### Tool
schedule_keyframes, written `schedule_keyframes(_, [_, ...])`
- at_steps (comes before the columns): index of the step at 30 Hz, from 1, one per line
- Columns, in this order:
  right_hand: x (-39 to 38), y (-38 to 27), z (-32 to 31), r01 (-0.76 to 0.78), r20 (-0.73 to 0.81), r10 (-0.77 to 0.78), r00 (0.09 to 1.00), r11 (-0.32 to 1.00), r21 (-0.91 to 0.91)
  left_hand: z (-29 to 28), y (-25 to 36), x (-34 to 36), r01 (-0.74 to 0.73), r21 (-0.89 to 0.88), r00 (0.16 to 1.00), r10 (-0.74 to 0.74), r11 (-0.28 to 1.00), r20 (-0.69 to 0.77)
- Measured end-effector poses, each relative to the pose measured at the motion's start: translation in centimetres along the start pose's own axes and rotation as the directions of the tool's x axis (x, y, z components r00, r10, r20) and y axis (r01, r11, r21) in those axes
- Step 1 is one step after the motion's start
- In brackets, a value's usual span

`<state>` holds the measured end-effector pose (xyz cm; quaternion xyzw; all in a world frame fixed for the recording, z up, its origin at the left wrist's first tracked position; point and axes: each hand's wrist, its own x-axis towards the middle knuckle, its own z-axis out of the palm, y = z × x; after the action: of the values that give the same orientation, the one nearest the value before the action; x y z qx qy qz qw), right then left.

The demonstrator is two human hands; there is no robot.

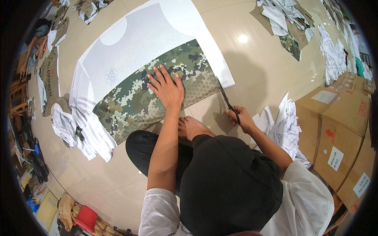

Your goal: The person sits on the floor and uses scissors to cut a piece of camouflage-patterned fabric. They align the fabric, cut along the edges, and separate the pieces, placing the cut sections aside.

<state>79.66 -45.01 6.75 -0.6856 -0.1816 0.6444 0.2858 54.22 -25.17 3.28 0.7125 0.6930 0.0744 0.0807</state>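
A large printed cloth panel lies spread on the tiled floor, with a green-brown camouflage part (pixel 130 98) across its near side and a pale grey and white part (pixel 177 19) beyond. My left hand (pixel 170 89) rests flat on the camouflage print, fingers spread. At the panel's right edge, my right hand (pixel 244 119) grips black-handled scissors (pixel 227 100) by the finger loops. The blades point away from me and their tips meet the border between camouflage and white. Whether cloth sits between the blades is too small to tell.
My bare foot (pixel 193 128) is beside the cloth's near edge. Cardboard boxes (pixel 342 129) stand at the right, next to a heap of white scraps (pixel 285 124). More cut cloth (pixel 281 21) lies far right. Crumpled white cloth (pixel 94 133) bunches at the left; a red bucket (pixel 86 218) is lower left.
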Motion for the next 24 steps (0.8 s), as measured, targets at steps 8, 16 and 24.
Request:
schedule_keyframes(8, [0.4, -1.3, 0.4, -0.020, 0.014, 0.020, 1.000, 1.000, -0.011, -0.1, 0.0, 0.0, 0.000, 0.001, 1.000, 0.000, 1.000, 0.002])
schedule_keyframes(16, [0.5, -1.2, 0.6, -0.001, -0.021, 0.001, 1.000, 1.000, -0.005, -0.1, 0.0, -0.1, -0.002, -0.005, 1.000, 0.002, 1.000, 0.003])
schedule_keyframes(24, [0.5, -1.0, 0.6, 0.010, -0.015, -0.010, 1.000, 1.000, -0.004, -0.2, 0.1, -0.1, -0.002, -0.005, 1.000, 0.002, 1.000, -0.001])
